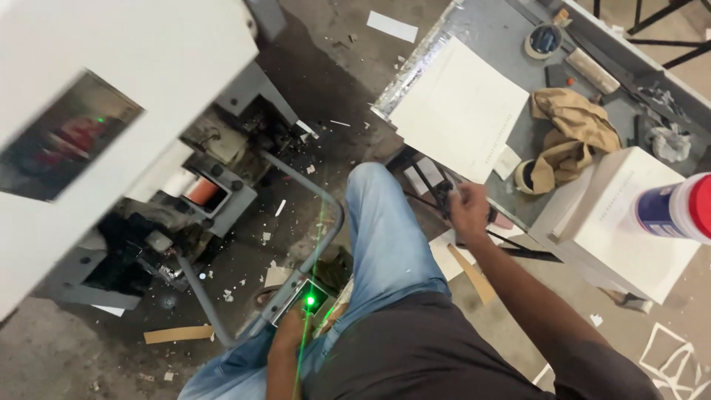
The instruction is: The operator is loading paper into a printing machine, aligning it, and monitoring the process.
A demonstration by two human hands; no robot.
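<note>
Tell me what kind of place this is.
Probably a small workshop or factory floor: a large white machine with a grey metal pedal bar, a scrap-strewn concrete floor, and a grey metal workbench with white sheets.

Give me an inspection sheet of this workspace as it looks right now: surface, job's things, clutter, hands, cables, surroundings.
Surface: grey metal table, upper right, crowded.
Job's things: small device with a green light by the left hand; dark object, too blurred to identify, at the right hand.
Clutter: white sheet, tan cloth, tape roll, white box, red-capped bottle.
Hands: left hand low beside the lit device; right hand closed at the table edge.
Cables: dark cord running from the right hand.
Surroundings: white machine on the left; concrete floor littered with paper scraps.
</note>
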